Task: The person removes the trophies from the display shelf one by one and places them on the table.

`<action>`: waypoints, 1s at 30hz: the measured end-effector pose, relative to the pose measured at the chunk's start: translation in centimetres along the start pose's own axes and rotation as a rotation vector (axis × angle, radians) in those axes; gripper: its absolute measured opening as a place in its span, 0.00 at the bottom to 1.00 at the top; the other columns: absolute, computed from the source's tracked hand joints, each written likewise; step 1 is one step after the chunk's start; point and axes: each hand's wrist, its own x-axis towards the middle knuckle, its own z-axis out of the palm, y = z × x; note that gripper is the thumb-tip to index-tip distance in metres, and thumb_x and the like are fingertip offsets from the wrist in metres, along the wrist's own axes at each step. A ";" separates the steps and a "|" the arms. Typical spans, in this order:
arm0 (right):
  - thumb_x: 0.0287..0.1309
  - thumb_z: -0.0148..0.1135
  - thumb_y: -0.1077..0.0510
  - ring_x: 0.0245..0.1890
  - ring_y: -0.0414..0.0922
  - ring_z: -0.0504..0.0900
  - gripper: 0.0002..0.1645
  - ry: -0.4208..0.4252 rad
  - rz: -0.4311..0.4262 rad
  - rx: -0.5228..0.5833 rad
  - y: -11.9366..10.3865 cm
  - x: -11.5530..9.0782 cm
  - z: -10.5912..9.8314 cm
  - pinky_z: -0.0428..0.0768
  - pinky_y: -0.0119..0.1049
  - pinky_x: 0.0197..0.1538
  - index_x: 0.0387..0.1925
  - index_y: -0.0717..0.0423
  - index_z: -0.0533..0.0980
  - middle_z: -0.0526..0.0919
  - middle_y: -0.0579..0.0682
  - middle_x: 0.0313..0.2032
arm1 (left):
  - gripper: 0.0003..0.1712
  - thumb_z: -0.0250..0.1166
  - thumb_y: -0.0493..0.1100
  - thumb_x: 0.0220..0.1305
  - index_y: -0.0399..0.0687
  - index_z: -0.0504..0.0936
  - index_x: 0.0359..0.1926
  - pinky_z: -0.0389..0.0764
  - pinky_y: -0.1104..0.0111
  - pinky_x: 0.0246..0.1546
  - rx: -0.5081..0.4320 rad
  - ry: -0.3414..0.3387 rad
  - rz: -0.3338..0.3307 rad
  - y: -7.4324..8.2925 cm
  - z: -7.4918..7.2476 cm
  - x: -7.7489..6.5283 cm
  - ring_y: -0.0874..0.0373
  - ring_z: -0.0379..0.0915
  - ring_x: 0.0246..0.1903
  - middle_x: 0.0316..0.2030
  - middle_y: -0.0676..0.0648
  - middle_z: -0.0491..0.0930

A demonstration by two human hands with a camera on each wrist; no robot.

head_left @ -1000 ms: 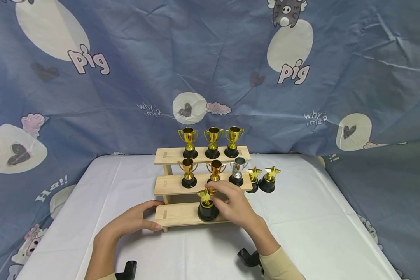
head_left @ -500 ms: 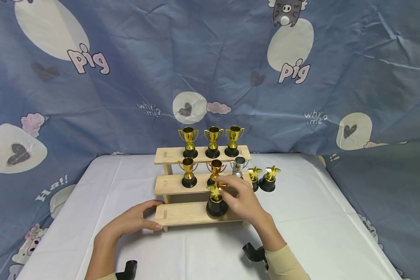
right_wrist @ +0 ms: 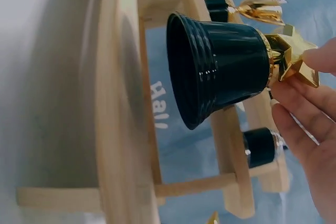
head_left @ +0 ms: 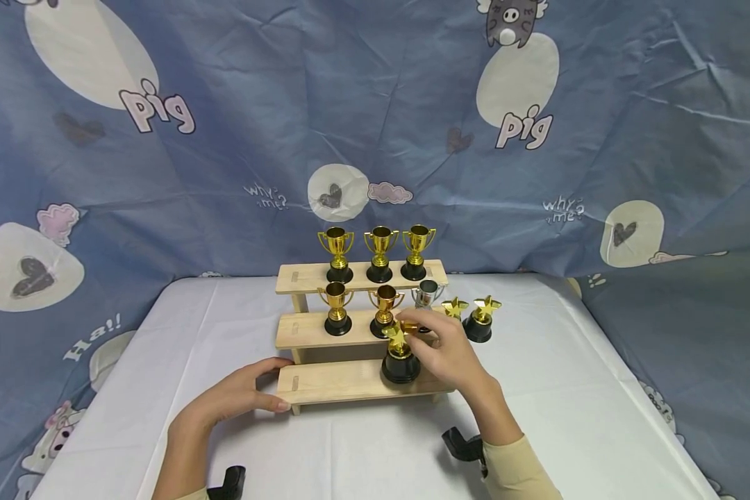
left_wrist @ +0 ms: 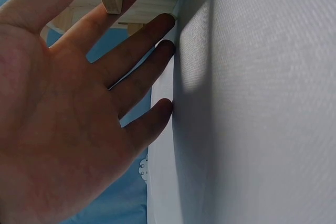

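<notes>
Thumb and fingers of my right hand (head_left: 446, 351) pinch the gold star of a star trophy (head_left: 401, 367) with a black base. In the right wrist view, the trophy (right_wrist: 233, 61) is held off the lowest tier, with a gap under its base. At the left end of the three-tier wooden display stand (head_left: 334, 382), my left hand (head_left: 234, 392) holds the bottom tier, thumb at the front edge, index finger behind. The other fingers of the left hand (left_wrist: 79, 98) are spread near the tablecloth. Two more star trophies, one (head_left: 482, 319) fully visible, stand right of the stand.
Three gold cups, including the middle one (head_left: 381, 253), line the top tier. On the middle tier are a gold cup (head_left: 336, 305), a bronze-toned cup (head_left: 385, 309) and a silver cup (head_left: 426, 295), partly hidden. A blue printed curtain (head_left: 225, 173) hangs behind the white tablecloth (head_left: 569, 417).
The right hand has carried the star trophy rightward and slightly back over the bottom tier. The left hand has stayed at the stand's left end.
</notes>
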 end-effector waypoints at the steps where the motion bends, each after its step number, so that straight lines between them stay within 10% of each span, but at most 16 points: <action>1: 0.51 0.64 0.70 0.50 0.46 0.86 0.23 0.001 0.001 -0.003 0.0 0.0 -0.2 0.84 0.39 0.51 0.50 0.54 0.82 0.87 0.50 0.48 | 0.47 0.78 0.55 0.45 0.52 0.73 0.67 0.61 0.35 0.66 0.000 0.000 -0.001 0.0 0.0 0.0 0.35 0.56 0.72 0.70 0.38 0.67; 18: 0.53 0.64 0.71 0.48 0.45 0.85 0.24 -0.028 0.179 -0.030 0.3 -0.1 -3.9 0.82 0.43 0.52 0.51 0.51 0.82 0.87 0.47 0.49 | 0.47 0.78 0.55 0.45 0.51 0.73 0.67 0.60 0.34 0.66 -0.003 -0.004 -0.019 0.1 0.0 0.0 0.34 0.54 0.73 0.70 0.37 0.66; 30: 0.53 0.65 0.69 0.33 0.39 0.81 0.23 -0.027 0.278 -0.056 1.3 -0.6 -6.2 0.80 0.33 0.35 0.52 0.51 0.82 0.87 0.48 0.42 | 0.47 0.78 0.56 0.45 0.53 0.73 0.67 0.61 0.35 0.66 0.002 -0.004 -0.022 0.0 0.1 0.1 0.34 0.55 0.73 0.71 0.38 0.66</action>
